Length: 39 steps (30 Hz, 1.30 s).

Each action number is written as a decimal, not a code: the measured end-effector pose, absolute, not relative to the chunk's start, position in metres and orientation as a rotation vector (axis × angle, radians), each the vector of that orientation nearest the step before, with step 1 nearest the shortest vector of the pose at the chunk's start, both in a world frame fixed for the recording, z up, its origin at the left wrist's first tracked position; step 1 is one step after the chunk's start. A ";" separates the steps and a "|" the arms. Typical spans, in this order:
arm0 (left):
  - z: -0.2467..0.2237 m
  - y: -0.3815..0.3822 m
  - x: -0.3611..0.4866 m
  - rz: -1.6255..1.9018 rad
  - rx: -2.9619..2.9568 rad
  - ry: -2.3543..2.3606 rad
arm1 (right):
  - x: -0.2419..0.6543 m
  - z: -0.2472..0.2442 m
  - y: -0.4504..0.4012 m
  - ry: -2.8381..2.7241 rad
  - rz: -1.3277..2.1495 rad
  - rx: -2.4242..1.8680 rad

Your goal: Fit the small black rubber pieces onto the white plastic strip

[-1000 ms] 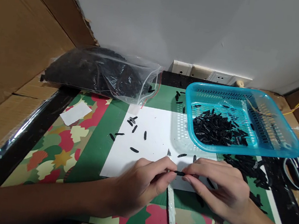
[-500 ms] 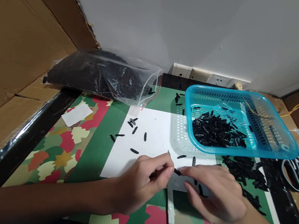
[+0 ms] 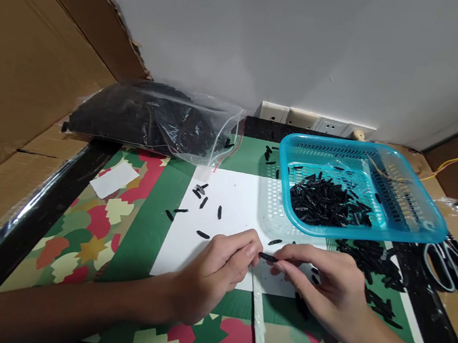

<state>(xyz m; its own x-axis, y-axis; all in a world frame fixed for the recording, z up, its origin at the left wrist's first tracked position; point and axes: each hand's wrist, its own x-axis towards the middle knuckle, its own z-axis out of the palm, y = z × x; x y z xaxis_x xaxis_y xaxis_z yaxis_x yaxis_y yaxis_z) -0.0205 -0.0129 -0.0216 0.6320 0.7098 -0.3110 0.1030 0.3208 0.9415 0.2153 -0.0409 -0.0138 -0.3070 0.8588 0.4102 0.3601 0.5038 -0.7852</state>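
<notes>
Watching from beside the table, I see one slim black piece (image 3: pixel 268 257) held in front of the blue basket (image 3: pixel 338 234), nearer the person and off its left corner. The right hand (image 3: pixel 329 287) pinches it between thumb and fingertips, which seems sensible for something so thin. The left hand (image 3: pixel 220 273) is curled closed, thumb laid across the forefinger, its knuckles meeting the piece's other end, perhaps to steady it; whether anything is tucked inside, I can't tell. The white sheet (image 3: pixel 241 206), reaching from under the basket's left side, probably lies there so dark bits show up against it.

A heap of similar pieces (image 3: pixel 325 203) lies in the basket, gathered toward its left and near side. A looser pile (image 3: pixel 368 258) sits just in front of the basket, by the right wrist, where a sleeve or forearm could brush it. More strays (image 3: pixel 203 234) are scattered left of the basket. A pale wrapped stick (image 3: pixel 258 322) runs along the near side, its upper end hidden behind the left hand. Scissors (image 3: pixel 445 267) rest off the basket's near right corner, and a bulging clear bag (image 3: pixel 152 120) of dark stuff takes up the space to its far left, against the cardboard (image 3: pixel 26 57).
</notes>
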 end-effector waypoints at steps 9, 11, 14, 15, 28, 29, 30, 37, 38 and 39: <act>-0.020 -0.012 -0.020 0.490 1.126 0.755 | 0.213 -0.018 -0.041 -1.893 0.777 -1.000; -0.020 -0.012 -0.019 0.492 1.114 0.753 | 0.212 -0.020 -0.042 -1.903 0.742 -0.992; -0.019 -0.012 -0.019 0.498 1.086 0.749 | 0.215 -0.016 -0.047 -1.936 0.624 -0.948; -0.019 -0.012 -0.018 0.506 1.070 0.748 | 0.219 -0.013 -0.049 -1.970 0.538 -0.923; -0.010 0.014 -0.011 0.419 0.687 0.670 | 0.235 -0.003 -0.028 -2.131 -0.386 -0.932; -0.010 0.014 -0.009 0.413 0.675 0.652 | 0.226 -0.005 -0.033 -2.202 -0.365 -0.766; -0.010 0.014 -0.008 0.417 0.679 0.635 | 0.217 -0.007 -0.038 -2.258 -0.353 -0.638; -0.012 0.006 0.001 0.594 0.758 0.697 | 0.177 -0.022 -0.047 -2.423 -0.341 -0.375; -0.012 0.005 0.001 0.614 0.753 0.710 | 0.176 -0.024 -0.047 -2.435 -0.344 -0.375; -0.012 0.004 0.001 0.629 0.745 0.720 | 0.176 -0.025 -0.046 -2.448 -0.346 -0.379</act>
<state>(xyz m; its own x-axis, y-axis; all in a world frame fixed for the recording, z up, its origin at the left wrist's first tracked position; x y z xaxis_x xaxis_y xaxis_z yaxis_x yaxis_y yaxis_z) 0.0014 0.0041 -0.0124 0.5964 0.7229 -0.3490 -0.2492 0.5800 0.7755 0.1756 -0.0463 -0.0248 -0.7606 0.1843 0.6225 0.3497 0.9242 0.1536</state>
